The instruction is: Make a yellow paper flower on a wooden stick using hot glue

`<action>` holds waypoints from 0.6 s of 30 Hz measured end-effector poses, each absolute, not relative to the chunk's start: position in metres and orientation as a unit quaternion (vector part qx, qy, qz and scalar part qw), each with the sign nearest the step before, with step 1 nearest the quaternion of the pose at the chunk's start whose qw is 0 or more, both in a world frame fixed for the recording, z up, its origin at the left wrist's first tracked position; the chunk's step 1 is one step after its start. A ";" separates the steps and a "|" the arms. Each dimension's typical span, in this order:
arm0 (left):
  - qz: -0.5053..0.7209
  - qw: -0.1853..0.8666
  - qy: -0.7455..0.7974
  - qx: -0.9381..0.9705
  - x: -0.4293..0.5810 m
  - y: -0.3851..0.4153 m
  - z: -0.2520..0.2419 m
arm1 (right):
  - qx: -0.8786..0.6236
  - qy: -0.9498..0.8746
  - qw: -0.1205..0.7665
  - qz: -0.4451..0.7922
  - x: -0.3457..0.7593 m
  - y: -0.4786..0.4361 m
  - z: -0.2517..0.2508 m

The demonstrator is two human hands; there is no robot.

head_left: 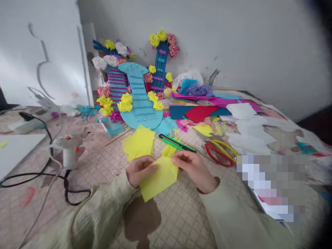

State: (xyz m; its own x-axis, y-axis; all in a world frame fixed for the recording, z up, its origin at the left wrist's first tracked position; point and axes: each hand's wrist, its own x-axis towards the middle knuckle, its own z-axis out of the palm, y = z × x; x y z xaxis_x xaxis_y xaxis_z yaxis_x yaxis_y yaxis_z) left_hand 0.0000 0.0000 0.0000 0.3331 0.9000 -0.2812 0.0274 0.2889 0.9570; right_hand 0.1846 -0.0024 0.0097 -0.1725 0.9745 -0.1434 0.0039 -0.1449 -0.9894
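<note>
Between my two hands is a sheet of yellow paper (158, 178), thin and held above the table, with its upper right corner folded over. My left hand (141, 170) pinches its left edge, thumb on top. At the folded corner, my right hand (194, 169) grips the paper between thumb and fingers. Just beyond my left hand lies a loose stack of yellow sheets (138, 141). A green and black utility knife (177, 143) rests past the paper, beside some folded yellow strips (168, 150).
Red and yellow scissors (220, 153) lie to the right, near white paper sheets (250, 126). A white glue gun (70, 152) with a black cord (66, 185) stands at left. Behind, a light-blue guitar-shaped craft (141, 100) with yellow paper flowers leans among others. A pixelated patch covers the lower right.
</note>
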 end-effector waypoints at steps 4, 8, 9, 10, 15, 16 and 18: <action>0.365 0.611 0.527 0.466 -0.007 0.006 -0.003 | -0.521 -0.474 0.463 0.538 0.187 0.001 0.008; 0.377 0.635 0.531 0.415 -0.007 0.004 0.000 | -0.501 -0.517 0.420 0.553 0.189 0.001 0.013; 0.353 0.656 0.523 0.415 -0.006 0.002 0.001 | -0.492 -0.533 0.398 0.562 0.189 0.000 0.014; 0.324 0.676 0.512 0.420 -0.005 0.000 0.002 | -0.480 -0.549 0.370 0.576 0.188 -0.001 0.015; 0.255 0.707 0.476 0.456 -0.002 -0.003 0.002 | -0.445 -0.600 0.278 0.605 0.184 -0.006 0.009; 0.263 0.707 0.476 0.451 -0.002 -0.002 0.001 | -0.454 -0.600 0.289 0.592 0.183 -0.006 0.008; 0.284 0.705 0.473 0.447 -0.002 0.000 -0.002 | -0.467 -0.597 0.312 0.572 0.183 -0.006 0.006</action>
